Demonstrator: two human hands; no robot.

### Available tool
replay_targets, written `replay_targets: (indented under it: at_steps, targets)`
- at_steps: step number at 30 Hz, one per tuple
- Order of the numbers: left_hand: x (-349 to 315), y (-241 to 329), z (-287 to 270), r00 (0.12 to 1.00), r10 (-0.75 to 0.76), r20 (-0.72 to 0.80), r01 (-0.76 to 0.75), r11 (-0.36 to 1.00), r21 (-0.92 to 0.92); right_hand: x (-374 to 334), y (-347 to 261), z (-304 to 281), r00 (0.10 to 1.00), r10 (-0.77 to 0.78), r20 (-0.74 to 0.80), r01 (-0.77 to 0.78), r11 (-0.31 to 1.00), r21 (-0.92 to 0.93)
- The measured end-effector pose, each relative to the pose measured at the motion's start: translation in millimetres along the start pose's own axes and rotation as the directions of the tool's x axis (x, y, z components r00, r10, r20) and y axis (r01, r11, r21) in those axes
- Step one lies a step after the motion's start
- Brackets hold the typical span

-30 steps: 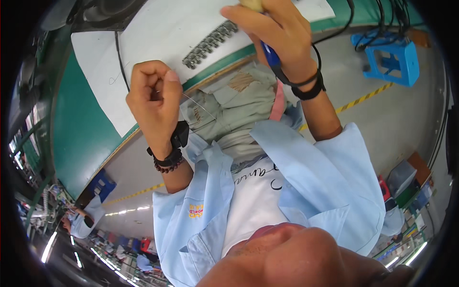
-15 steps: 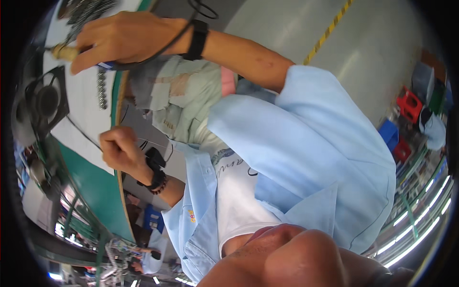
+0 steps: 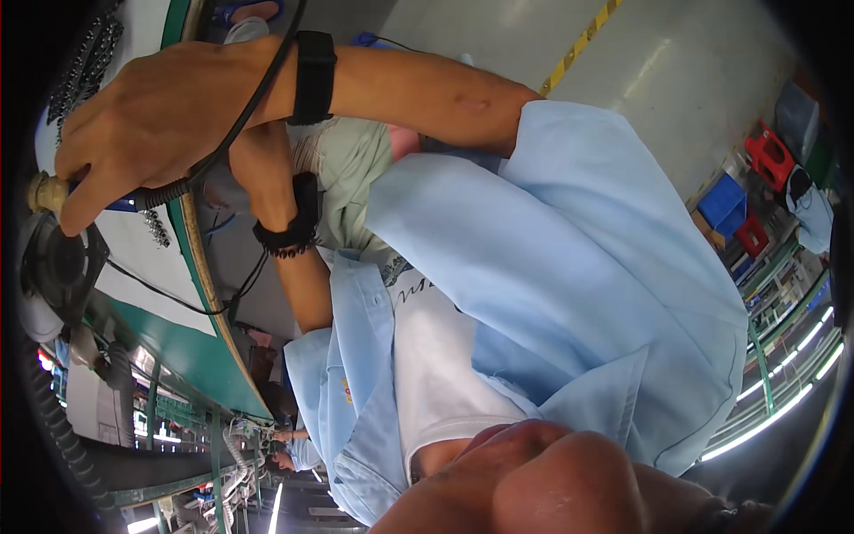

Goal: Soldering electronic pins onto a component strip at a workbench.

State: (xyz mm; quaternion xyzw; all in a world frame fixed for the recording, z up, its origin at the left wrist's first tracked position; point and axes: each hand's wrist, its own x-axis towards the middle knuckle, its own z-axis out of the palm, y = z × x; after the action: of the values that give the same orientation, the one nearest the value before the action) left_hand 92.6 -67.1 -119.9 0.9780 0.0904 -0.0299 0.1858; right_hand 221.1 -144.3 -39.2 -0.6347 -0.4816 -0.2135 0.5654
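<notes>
Surface (image 3: 191,356): green-edged, under a white sheet.
Right hand (image 3: 147,125): closed round a corded tool (image 3: 53,191), its tan tip at the fingertips.
Left hand: hidden behind the right forearm; grip cannot be told.
Technique: best held steady, cable (image 3: 240,116) kept slack.

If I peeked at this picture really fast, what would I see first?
First, a big right hand at the upper left, gripping a tool with a pale tip and a black coiled cable over the white sheet on the green-edged table. A black wristband circles that wrist. The light blue shirt fills the middle, and the left hand is hidden behind the right arm.
</notes>
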Motion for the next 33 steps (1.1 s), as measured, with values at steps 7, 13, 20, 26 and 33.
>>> replay_targets:
  at_steps: [7, 13, 20, 26, 33]
  targets:
    - [-46, 28, -74, 0.994, -0.059, -0.091, 0.047, 0.990, -0.133, 16, -8, 7, 0.997, -0.056, -0.058, 0.058, 0.997, 0.042]
    - [-74, 32, -104, 0.972, 0.013, -0.236, -0.076, 0.962, -0.262, 12, -2, -29, 0.992, -0.112, 0.060, 0.118, 0.989, -0.093]
    - [-86, 12, -148, 0.822, -0.279, -0.496, 0.121, 0.937, -0.327, 20, -32, -20, 0.998, -0.049, 0.035, 0.049, 0.999, -0.001]
    - [-57, 11, -149, 0.839, -0.258, -0.479, 0.036, 0.905, -0.424, 4, 0, -19, 0.990, -0.089, 0.106, 0.094, 0.995, -0.045]
    - [-56, 0, -158, 0.876, -0.198, -0.440, -0.022, 0.895, -0.446, 26, -17, -39, 0.950, -0.058, 0.308, 0.108, 0.983, -0.148]
